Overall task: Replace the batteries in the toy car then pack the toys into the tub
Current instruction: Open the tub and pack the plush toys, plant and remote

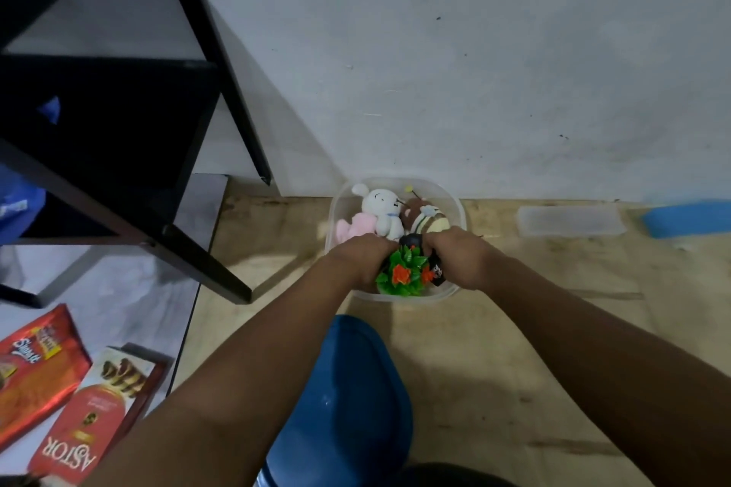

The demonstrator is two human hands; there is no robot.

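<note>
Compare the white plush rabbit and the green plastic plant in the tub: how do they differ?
The white plush rabbit is soft and pale; the green plastic plant is bright green with orange flowers. The rabbit lies untouched at the tub's far side; the plant sits between both hands at the near side. Both are inside the clear tub.

Lighting: dim, cool-toned indoor light. Black table frame (118,123) casts a soft diagonal shadow over wall (474,51) and wooden floor (494,348). Focus: soft overall. Edges: wide-angle bending, corner blur. Glare: faint sheen on red snack packet (35,372).
</note>
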